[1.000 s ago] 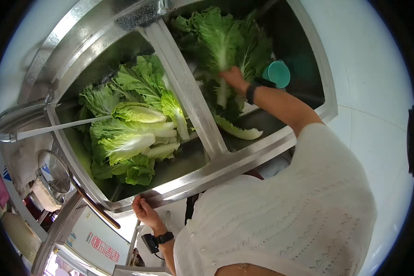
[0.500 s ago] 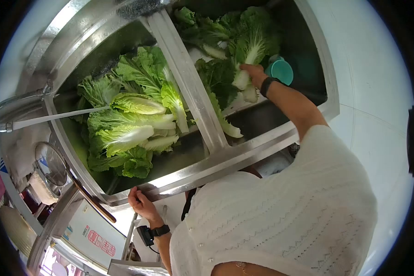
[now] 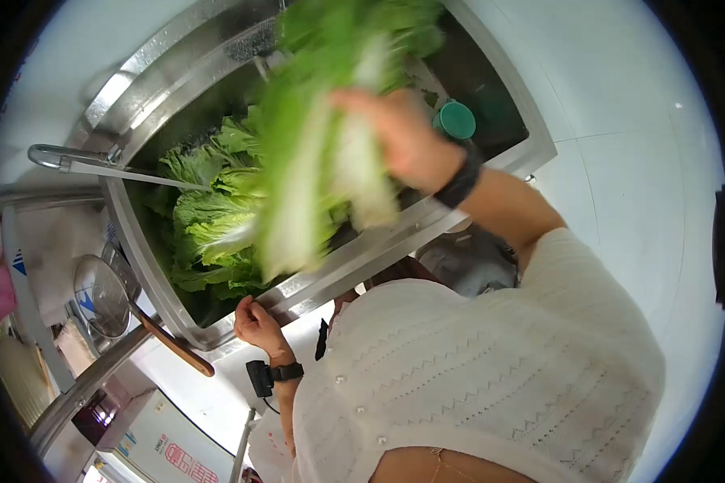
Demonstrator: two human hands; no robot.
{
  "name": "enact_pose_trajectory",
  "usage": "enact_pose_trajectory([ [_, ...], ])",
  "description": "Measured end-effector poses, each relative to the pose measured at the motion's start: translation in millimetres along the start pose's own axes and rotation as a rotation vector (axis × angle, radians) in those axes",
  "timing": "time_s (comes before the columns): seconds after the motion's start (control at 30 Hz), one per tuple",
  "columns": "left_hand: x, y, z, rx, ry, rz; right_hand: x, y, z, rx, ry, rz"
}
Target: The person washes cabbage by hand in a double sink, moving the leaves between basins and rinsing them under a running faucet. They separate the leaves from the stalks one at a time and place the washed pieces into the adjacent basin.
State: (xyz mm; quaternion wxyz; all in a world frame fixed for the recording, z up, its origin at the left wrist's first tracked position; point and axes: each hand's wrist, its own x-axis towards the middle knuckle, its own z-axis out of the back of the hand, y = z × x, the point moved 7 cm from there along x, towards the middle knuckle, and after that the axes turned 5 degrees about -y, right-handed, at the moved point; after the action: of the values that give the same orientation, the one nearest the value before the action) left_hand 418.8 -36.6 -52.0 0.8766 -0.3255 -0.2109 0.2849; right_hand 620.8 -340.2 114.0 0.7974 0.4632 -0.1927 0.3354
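My right hand (image 3: 407, 141) is closed round the pale stalks of several napa cabbage leaves (image 3: 298, 177), lifted above the sink divider and blurred by motion. Below them, in the left basin, lies a heap of more cabbage leaves (image 3: 213, 221), partly hidden by the raised bunch. A stream of water from the faucet (image 3: 52, 157) falls onto this heap. At the front rim of the sink (image 3: 298, 290), my left hand (image 3: 258, 326) rests with its fingers curled in and nothing visible in them.
A green cup (image 3: 457, 121) stands in the right basin. Left of the sink are a wooden-handled strainer (image 3: 105, 294) and a shelf with several items. A white box (image 3: 165, 439) with red print stands below. White tiles (image 3: 620, 169) lie along the right.
My right hand has raised the cabbage leaves out of the right basin and brought them left and nearer to me. My left hand stays at the rim. The view has shifted slightly.
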Motion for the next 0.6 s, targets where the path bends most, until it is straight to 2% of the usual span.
enact_pose_trajectory([
  [0.07,0.7,4.4,-0.3,0.001,-0.004,-0.035,-19.1,-15.1,-86.5,0.896,-0.235,-0.950],
  [0.13,-1.5,-5.7,2.4,-0.051,-0.047,-0.130,-26.9,1.1,-136.1,0.644,0.163,-0.899],
  [0.2,-1.9,-8.1,2.9,-0.015,-0.007,-0.101,-50.5,0.4,-148.7,0.400,0.833,-0.850],
  [0.23,-2.4,-8.2,3.6,0.030,0.002,-0.097,-55.4,-5.4,-139.4,0.542,0.822,-0.749],
  [0.27,-2.3,-6.3,2.7,0.075,0.010,-0.091,-68.2,-25.6,-124.7,0.695,0.681,-0.790],
  [0.33,-3.8,-0.5,0.4,0.079,-0.001,-0.055,-85.5,-79.4,-83.5,0.647,0.716,-1.036],
  [0.37,-3.8,-3.6,0.9,0.092,-0.023,-0.053,-89.5,-111.3,-53.4,0.523,0.530,-1.084],
  [0.43,-4.2,-2.5,-1.2,0.125,-0.074,-0.070,-108.3,-193.2,-21.5,0.135,0.604,-1.019],
  [0.5,-3.0,-6.8,-1.7,0.173,-0.096,-0.072,-143.9,-274.2,-4.7,-0.112,0.537,-1.148],
  [0.53,-3.6,-7.9,-3.3,0.185,-0.123,-0.089,-157.3,-307.7,-10.5,-0.100,0.544,-1.143],
  [0.6,-4.9,-4.9,-7.1,0.167,-0.127,-0.046,-169.3,-354.3,-15.5,-0.385,0.510,-1.071],
])
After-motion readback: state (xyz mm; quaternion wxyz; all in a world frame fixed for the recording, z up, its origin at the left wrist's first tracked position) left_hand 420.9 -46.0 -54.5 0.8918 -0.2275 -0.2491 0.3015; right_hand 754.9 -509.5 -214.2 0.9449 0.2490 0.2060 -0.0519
